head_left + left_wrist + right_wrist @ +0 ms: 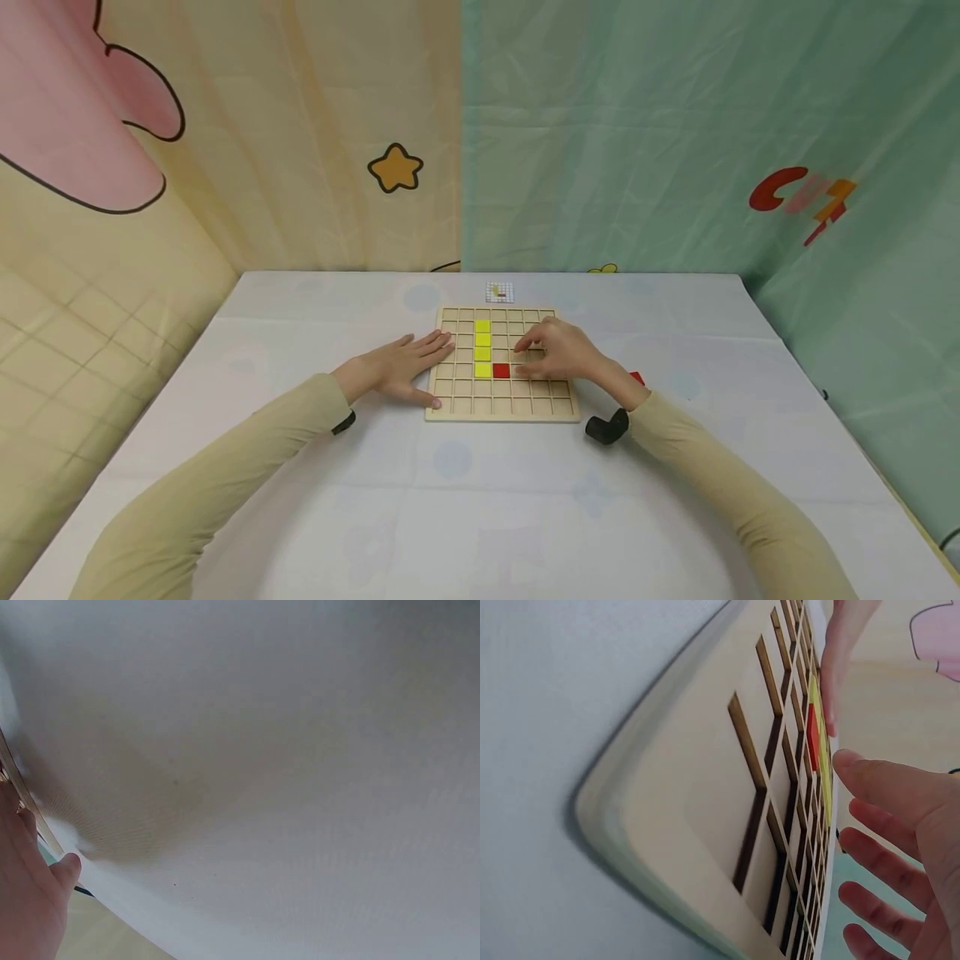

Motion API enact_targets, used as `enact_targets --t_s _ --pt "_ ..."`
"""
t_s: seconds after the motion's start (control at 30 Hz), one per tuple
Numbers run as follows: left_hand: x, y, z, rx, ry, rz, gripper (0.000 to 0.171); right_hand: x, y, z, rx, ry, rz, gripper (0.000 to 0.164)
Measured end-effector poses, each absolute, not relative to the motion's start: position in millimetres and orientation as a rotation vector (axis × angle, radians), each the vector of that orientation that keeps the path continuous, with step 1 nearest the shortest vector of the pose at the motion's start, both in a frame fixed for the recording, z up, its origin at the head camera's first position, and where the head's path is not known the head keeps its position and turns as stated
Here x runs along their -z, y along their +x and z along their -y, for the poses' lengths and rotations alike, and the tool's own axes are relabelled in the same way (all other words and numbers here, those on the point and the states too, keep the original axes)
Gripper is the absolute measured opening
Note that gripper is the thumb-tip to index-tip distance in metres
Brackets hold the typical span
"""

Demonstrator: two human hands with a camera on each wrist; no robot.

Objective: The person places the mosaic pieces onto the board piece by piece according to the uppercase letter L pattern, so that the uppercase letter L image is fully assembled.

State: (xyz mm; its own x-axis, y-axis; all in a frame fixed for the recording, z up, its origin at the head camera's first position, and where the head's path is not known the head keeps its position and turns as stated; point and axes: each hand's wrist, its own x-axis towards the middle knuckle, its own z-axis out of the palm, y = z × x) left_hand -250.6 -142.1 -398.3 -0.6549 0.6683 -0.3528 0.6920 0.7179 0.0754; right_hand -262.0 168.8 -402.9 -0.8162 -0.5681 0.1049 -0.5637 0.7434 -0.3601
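A wooden grid board lies flat on the table, with several yellow tiles in one column. One red tile sits right of the lowest yellow one. My left hand rests with spread fingers at the board's left edge, and part of it shows in the left wrist view. Over the right half of the board is my right hand, thumb and forefinger apart beside the red tile. In the right wrist view nothing shows between the fingers of that hand.
A small printed card with a coloured grid pattern lies behind the board. Another red piece is partly hidden behind my right wrist. A black wrist camera hangs by that wrist. Curtains stand behind the white-covered table.
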Motion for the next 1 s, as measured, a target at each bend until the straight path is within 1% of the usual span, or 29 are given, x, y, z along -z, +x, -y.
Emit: enact_targets --t_s 0.47,0.73,1.0 --pt "398.0 -250.8 144.2 0.073 1.067 -2.574 0.101 385.9 -260.8 -208.6 0.668 -0.899 -2.946 0.028" --pt "400.7 -253.1 142.9 0.089 1.048 -2.558 0.101 380.4 -260.1 -242.6 0.811 -0.94 -2.905 0.027" --pt "402.7 -253.7 142.6 0.086 1.06 -2.563 0.101 378.7 -259.0 -273.6 0.826 -0.897 -2.9 0.029"
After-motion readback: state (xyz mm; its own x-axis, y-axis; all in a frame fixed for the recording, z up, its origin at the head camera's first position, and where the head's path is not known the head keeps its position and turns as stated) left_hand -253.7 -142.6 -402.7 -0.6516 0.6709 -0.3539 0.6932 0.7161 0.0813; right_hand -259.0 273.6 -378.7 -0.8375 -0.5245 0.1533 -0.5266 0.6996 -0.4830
